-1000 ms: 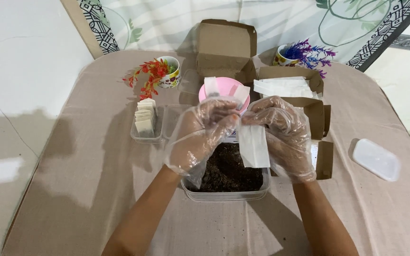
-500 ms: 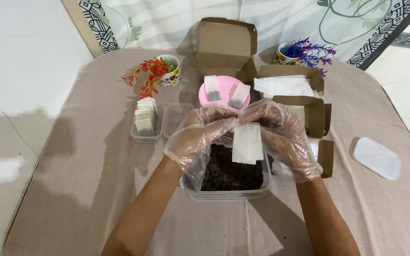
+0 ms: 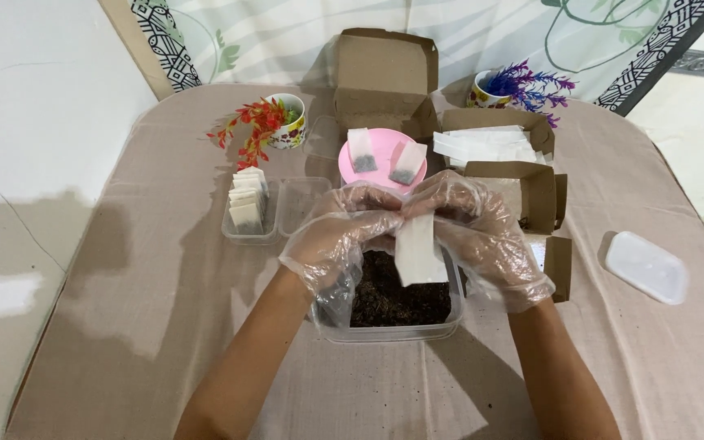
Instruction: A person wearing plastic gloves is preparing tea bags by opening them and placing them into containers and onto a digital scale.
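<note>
Since the earlier frames, we note the sachet (image 3: 417, 248) has turned narrower, edge toward us, and shifted slightly left. Head view: our left hand (image 3: 337, 236) and right hand (image 3: 482, 236) (both in clear gloves) pinch its top edge with fingertips closed, holding it above the tub (image 3: 385, 330) of dark loose tea. Beyond stands a pink bowl (image 3: 382, 167) with two filled sachets.

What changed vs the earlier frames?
Both hands dropped slightly toward the tub of dark loose material. The white sachet went from hanging broad and flat in the right hand to narrower, its top now pinched between right and left hand fingertips. The pink bowl, hidden earlier, is now uncovered. Boxes, tray of sachets, lid and cups are unmoved.
</note>
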